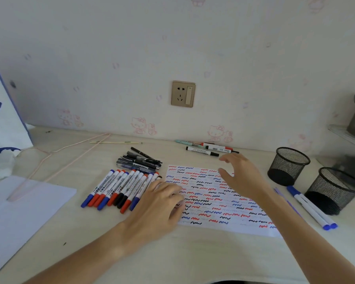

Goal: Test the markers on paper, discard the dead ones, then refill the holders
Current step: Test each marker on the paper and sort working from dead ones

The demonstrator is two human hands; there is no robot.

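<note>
Neither grip holds a marker: the left hand (162, 201) lies curled on the left edge of the paper (215, 201), seemingly pinning it, though whether its fingers pinch anything is hard to tell; the right hand (242, 177) hovers above the paper, fingers spread and empty. The sheet is covered in squiggles, so testing looks nearly finished. Left of the paper lie the sorted markers (119, 189); beyond it, a few strays (205, 149); right of it, two empty holders (288, 166) awaiting refill.

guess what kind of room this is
Probably a child's bedroom or home study desk: cartoon cat wallpaper, a wall socket above a pale desk, and mesh pen holders.
</note>
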